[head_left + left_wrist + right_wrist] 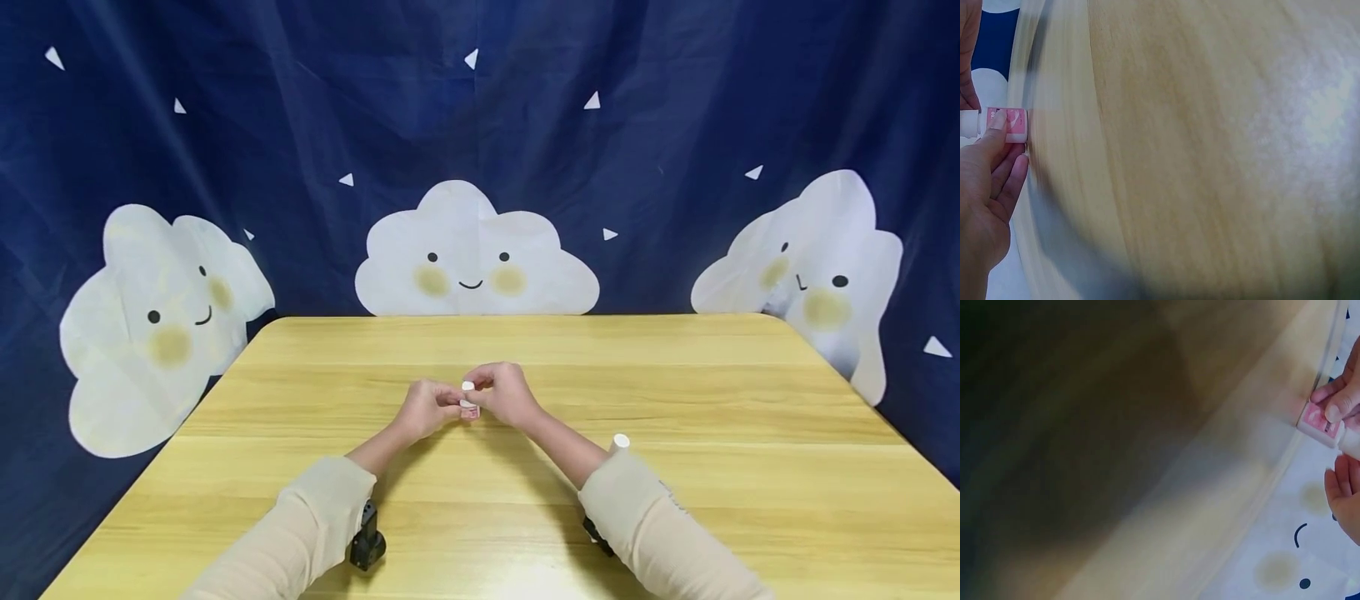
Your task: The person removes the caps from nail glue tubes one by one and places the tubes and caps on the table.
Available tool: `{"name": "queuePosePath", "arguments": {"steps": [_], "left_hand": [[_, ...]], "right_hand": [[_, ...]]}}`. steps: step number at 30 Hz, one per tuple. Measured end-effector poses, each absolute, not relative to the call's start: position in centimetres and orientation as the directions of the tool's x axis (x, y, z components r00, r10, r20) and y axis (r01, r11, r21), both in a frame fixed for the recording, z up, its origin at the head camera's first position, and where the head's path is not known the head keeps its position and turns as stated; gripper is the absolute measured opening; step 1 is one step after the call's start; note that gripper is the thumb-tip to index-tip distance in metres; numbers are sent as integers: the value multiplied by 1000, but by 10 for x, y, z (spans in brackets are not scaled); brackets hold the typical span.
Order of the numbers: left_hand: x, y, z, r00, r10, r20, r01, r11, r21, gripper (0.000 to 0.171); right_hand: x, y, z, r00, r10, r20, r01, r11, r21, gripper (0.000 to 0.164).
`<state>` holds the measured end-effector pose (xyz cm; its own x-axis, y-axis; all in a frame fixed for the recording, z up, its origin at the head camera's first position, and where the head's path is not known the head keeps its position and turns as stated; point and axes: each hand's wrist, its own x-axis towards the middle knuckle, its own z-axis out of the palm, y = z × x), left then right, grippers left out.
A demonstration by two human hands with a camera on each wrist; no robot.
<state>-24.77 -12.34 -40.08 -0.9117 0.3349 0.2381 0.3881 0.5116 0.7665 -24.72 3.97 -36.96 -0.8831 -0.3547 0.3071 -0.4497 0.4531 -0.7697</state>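
A small white bottle with a pink label (1007, 125) is held up near the middle of the table. My left hand (426, 411) grips it by the body, thumb lying over the label in the left wrist view. At its narrower white cap (468, 386), the curled fingers and thumb of my right hand (506, 395) pinch from the other side. In the right wrist view the bottle's label (1321, 422) shows under the left thumb, with the right fingers (1338, 478) close beside the white end.
A short white cylinder (620, 442) stands on the wooden table (720, 400) just beyond the right sleeve, partly hidden by it. Behind the table's far edge hangs a dark blue curtain (420, 100) with smiling clouds.
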Motion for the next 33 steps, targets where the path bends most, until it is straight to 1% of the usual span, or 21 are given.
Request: {"name": "queuePosePath", "arguments": {"steps": [4, 8, 17, 25, 33], "left_hand": [[-248, -123, -401, -919, 323, 225, 371, 523, 767, 12], [-249, -123, -400, -924, 316, 214, 359, 524, 773, 12], [-249, -125, -398, -923, 327, 205, 359, 534, 766, 13], [-249, -126, -399, -911, 347, 223, 384, 514, 768, 13], [-249, -125, -398, -919, 338, 201, 362, 527, 769, 14]], "right_hand": [[-245, 37, -372, -906, -269, 326, -418, 461, -783, 4], [-244, 36, -371, -909, -240, 340, -415, 465, -782, 4], [-244, 35, -368, -911, -258, 322, -411, 479, -776, 5], [-246, 36, -368, -901, -291, 323, -429, 479, -766, 5], [-248, 38, -365, -898, -332, 289, -427, 489, -761, 6]]}}
